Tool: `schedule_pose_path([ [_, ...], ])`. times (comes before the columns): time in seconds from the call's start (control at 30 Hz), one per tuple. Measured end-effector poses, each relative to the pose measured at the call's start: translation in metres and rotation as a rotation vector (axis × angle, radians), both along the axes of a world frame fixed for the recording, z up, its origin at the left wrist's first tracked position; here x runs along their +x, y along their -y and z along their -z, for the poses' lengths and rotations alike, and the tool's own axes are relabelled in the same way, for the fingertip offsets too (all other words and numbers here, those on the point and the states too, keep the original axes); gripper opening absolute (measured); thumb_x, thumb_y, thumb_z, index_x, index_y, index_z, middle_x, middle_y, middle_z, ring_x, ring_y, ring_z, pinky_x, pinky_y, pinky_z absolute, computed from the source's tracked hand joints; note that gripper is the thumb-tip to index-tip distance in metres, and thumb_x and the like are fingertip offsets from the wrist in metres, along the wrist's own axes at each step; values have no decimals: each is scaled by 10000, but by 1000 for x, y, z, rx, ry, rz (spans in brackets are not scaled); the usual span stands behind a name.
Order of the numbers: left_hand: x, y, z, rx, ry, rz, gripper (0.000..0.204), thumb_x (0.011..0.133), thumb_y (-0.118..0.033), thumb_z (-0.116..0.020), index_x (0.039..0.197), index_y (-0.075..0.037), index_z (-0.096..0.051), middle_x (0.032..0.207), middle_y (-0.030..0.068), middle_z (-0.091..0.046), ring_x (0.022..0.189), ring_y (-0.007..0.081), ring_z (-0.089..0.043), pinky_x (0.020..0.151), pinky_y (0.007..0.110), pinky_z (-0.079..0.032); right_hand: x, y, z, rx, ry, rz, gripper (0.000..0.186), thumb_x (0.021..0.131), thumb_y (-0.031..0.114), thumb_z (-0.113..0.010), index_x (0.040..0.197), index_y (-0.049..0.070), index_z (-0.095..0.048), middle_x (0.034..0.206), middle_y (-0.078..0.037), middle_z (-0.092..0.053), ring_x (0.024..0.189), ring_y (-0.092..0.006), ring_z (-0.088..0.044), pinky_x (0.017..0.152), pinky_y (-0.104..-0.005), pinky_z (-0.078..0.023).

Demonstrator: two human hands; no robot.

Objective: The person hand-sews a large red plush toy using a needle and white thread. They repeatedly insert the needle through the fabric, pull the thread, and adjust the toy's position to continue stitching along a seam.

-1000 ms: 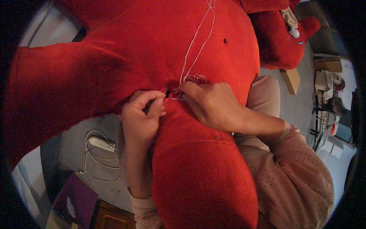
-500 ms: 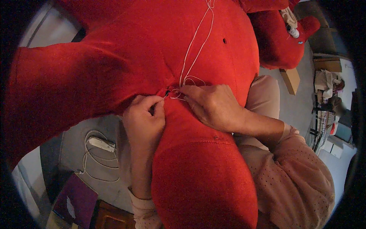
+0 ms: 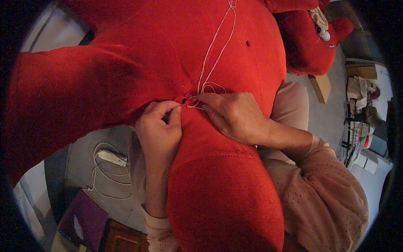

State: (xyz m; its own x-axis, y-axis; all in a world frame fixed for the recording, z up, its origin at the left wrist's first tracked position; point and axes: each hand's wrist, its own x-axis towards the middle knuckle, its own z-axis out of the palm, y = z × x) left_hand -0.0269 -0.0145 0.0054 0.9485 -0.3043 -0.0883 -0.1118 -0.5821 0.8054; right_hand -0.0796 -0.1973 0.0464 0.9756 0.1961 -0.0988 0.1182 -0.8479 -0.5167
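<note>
A large red fabric figure fills the middle of the view, with a rounded limb reaching toward me. At a small dark gap in its seam, my left hand is closed in a pinch; what its fingertips grip is too small to make out. Just right of the gap, my right hand has its fingers bent together on white thread, which loops around the fingertips and runs up across the fabric in long strands.
Another red piece with a white spool-like item lies top right. A cardboard piece is on the floor behind it. At lower left are a power strip with looped cable and a purple board. Blurred seated figure and clutter line the far right.
My left hand has turned slightly, its thumb rising toward the forefinger at the gap. My right hand has shifted a little right and down. The red figure looks much the same.
</note>
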Motion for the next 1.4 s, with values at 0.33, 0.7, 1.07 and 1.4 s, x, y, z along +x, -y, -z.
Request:
schedule_pose_path([
  [0.33, -1, 1, 1, -101, 10, -17, 65, 758, -56, -661, 814, -25, -674, 761, 142, -639, 701, 281, -639, 646, 362, -489, 2, -1, 0, -9, 3, -5, 261, 856, 117, -591, 1095, 11, -593, 797, -179, -650, 694, -360, -633, 572, -452, -486],
  [0.7, 0, 1, -1, -113, -7, -6, 61, 748, -30, -658, 806, -11, -666, 757, 132, -633, 698, 277, -628, 653, 354, -486, 2, -1, 0, -6, 9, 14, 235, 864, 161, -558, 1061, 33, -582, 744, -180, -636, 667, -373, -628, 551, -485, -472],
  [1.07, 2, 2, -1, -159, 18, -6, 53, 745, -14, -656, 798, -9, -654, 753, 128, -624, 701, 263, -621, 647, 349, -477, 4, -2, -2, -42, -41, 7, 272, 858, 149, -598, 1096, 17, -592, 792, -181, -650, 703, -368, -632, 581, -469, -478],
  [1.4, 4, 8, 2, -225, 73, -6, 61, 742, -8, -667, 801, -11, -655, 745, 119, -618, 693, 250, -615, 645, 335, -474, 3, 0, -1, 19, 4, 16, 249, 859, 122, -591, 1083, 13, -602, 795, -188, -646, 708, -367, -633, 594, -456, -484],
])
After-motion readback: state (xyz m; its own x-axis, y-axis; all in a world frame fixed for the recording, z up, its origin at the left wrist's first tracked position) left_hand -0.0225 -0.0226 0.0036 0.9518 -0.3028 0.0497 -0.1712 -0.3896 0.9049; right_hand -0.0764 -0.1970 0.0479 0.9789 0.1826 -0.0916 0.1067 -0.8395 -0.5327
